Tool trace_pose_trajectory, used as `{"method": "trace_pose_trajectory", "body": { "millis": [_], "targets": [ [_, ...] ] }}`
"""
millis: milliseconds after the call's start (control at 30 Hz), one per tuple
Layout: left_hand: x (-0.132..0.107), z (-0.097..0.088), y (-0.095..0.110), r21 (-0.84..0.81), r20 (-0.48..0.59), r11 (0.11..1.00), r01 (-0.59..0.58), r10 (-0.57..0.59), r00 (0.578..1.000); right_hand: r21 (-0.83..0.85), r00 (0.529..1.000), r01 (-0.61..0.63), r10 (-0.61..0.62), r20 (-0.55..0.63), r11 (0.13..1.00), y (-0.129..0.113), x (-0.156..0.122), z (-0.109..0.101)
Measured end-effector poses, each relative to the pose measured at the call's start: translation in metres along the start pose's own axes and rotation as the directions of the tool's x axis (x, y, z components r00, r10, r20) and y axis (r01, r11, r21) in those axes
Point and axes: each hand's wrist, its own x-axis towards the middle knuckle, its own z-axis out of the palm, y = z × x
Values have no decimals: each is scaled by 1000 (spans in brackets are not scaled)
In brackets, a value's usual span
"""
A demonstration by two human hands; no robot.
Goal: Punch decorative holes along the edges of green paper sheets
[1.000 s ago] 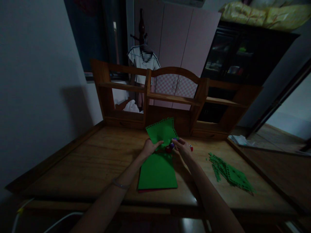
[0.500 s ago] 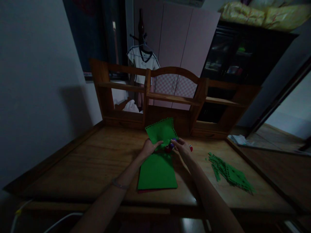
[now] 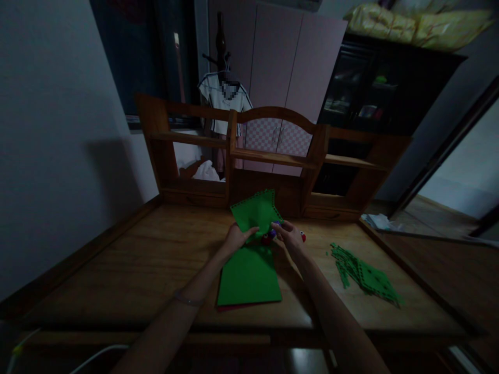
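Note:
A green sheet, with a row of small dark holes or marks along its edges, is held tilted up over the table. My left hand is closed on its lower left side, thumb across the front. Beside its lower right edge, my right hand pinches a small purple thing; its kind is too dark and small to tell. A small round red thing sits between the hands, just left of it. Below them a plain green sheet lies flat on a reddish layer.
A pile of green strips and pieces with dark dots lies at right on the wooden table. A small red thing with a white spot is just beyond my right hand. A wooden shelf unit lines the back edge.
The whole view has shifted slightly, so things appear a little further left. Both hands keep their hold, and the raised green sheet stays in nearly the same pose.

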Motion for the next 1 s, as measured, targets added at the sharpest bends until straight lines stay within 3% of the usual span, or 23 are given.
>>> {"method": "trace_pose_trajectory", "body": {
  "millis": [333, 567, 767, 1000],
  "targets": [
    [-2, 2, 3, -27, 12, 1000, 5, -5, 1000, 72, 997, -46, 50, -54, 996, 7, 5, -1],
    [-1, 2, 3, -30, -42, 1000, -2, 0, 999, 1, 997, 34, -34, -68, 999, 12, 4, 3],
    [1, 0, 1, -24, -118, 999, 36, -38, 992, 28, 1000, -17, 17, -26, 999, 13, 4, 2],
    [3, -3, -1, -32, -78, 999, -14, 12, 997, 103, 990, -132, 135, -26, 986, 14, 4, 0]
  ]
}}
